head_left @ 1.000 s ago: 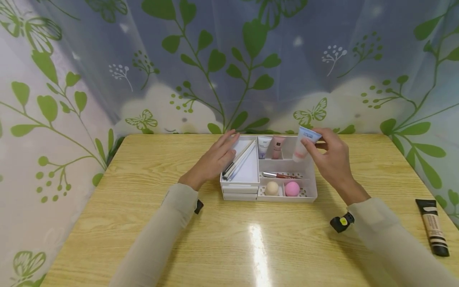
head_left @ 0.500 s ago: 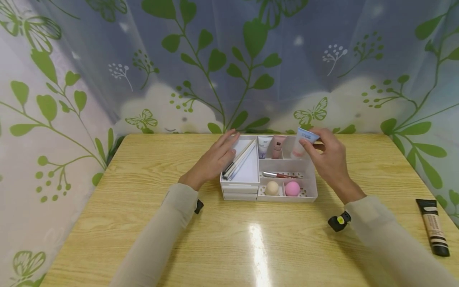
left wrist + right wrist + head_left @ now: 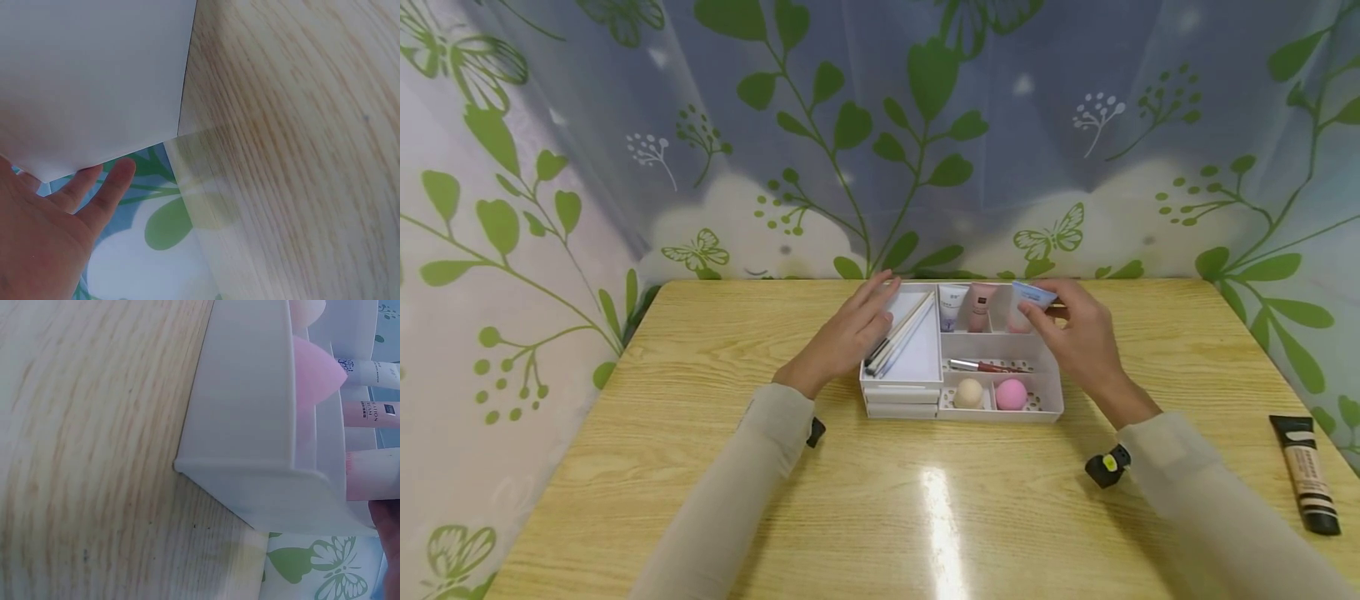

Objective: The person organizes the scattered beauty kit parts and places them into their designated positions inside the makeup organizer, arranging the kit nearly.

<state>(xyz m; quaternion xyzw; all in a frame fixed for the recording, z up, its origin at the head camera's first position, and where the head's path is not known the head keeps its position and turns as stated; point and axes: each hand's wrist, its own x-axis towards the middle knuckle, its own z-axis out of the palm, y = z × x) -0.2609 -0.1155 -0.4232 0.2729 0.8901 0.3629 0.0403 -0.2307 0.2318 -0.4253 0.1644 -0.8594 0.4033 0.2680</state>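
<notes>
A white cosmetics organizer stands on the wooden table. My right hand pinches a tube with a pale blue end by its upper part. Its lower part sits inside the back right compartment; the right wrist view shows the tube's pinkish-white body behind the divider. A white tube and a pink tube stand to its left. My left hand rests along the organizer's left side, fingers extended; the left wrist view shows fingers at its far corner.
Several slim makeup brushes lie in the left tray, above two drawers. A reddish stick lies in the middle compartment. A beige sponge and a pink sponge sit in front. A black-and-beige tube lies far right.
My right hand has moved down and slightly left, lowering the blue-ended tube into the back right compartment. The left hand has stayed in place.
</notes>
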